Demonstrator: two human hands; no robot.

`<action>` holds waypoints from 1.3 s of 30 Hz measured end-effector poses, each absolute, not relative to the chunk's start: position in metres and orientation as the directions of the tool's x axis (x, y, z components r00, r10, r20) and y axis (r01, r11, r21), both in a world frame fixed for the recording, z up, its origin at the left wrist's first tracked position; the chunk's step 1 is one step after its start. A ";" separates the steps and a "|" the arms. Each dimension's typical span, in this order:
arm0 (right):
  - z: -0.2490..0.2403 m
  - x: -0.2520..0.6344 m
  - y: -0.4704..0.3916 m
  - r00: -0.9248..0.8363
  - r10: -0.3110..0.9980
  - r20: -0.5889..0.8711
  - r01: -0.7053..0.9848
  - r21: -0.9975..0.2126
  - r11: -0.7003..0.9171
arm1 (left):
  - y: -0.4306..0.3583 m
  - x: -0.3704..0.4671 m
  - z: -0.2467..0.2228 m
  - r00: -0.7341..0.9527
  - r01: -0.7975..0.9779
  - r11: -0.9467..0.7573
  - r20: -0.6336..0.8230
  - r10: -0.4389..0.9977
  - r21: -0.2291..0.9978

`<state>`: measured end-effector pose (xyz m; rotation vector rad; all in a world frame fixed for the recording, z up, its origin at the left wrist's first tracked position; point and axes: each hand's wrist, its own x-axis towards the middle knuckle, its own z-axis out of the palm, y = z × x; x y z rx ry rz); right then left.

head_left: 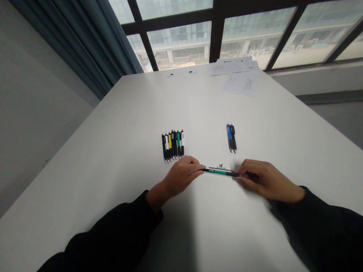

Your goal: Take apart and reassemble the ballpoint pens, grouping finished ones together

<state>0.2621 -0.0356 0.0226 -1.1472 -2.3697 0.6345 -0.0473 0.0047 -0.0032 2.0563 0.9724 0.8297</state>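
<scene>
A green and black pen [220, 172] lies level between my two hands. My left hand [181, 175] pinches its left end, while the thumb and fingers of my right hand [262, 179] close on its right end. Just behind the pen is a thin dark refill [217, 168], partly hidden at its right by my fingers. Beside that sit some small metallic pieces [221, 166], too tiny to make out fully. Past my left hand, several pens [173, 145] in black, white, yellow and green stand in a row. Two pens, one blue and one black [231, 138], lie side by side beyond my right hand.
The white table [113, 151] reaches to the windows. Printed papers [239, 81] overlap at its far right corner. Two small round items [192, 71] rest near the far edge. A blue-grey curtain [85, 37] hangs at the left.
</scene>
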 end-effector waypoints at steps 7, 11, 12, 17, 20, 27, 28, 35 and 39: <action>0.023 0.271 -0.032 -0.560 0.823 0.094 0.655 -0.558 0.509 | 0.004 -0.047 -0.006 0.547 0.389 -0.517 0.261 0.796 0.763; 0.025 0.273 -0.032 -0.567 0.821 0.068 0.675 -0.534 0.509 | 0.004 -0.046 -0.006 0.541 0.420 -0.531 0.267 0.798 0.736; 0.025 0.273 -0.032 -0.565 0.822 0.064 0.680 -0.529 0.508 | 0.004 -0.046 -0.006 0.541 0.426 -0.535 0.270 0.797 0.729; 0.026 0.271 -0.031 -0.540 0.841 0.048 0.695 -0.539 0.476 | 0.004 -0.045 -0.006 0.519 0.438 -0.539 0.287 0.805 0.720; 0.025 0.270 -0.032 -0.529 0.848 0.038 0.695 -0.555 0.458 | 0.005 -0.046 -0.006 0.509 0.460 -0.522 0.269 0.818 0.718; 0.025 0.270 -0.032 -0.505 0.862 0.048 0.686 -0.584 0.434 | 0.004 -0.045 -0.004 0.498 0.470 -0.501 0.250 0.830 0.727; 0.025 0.270 -0.032 -0.501 0.864 0.049 0.685 -0.587 0.431 | 0.004 -0.045 -0.003 0.498 0.470 -0.498 0.246 0.831 0.729; 0.025 0.268 -0.031 -0.498 0.866 0.054 0.684 -0.590 0.430 | 0.003 -0.044 -0.003 0.485 0.474 -0.477 0.233 0.843 0.741; 0.025 0.268 -0.031 -0.521 0.851 0.065 0.697 -0.543 0.468 | 0.004 -0.045 -0.004 0.483 0.470 -0.479 0.238 0.843 0.741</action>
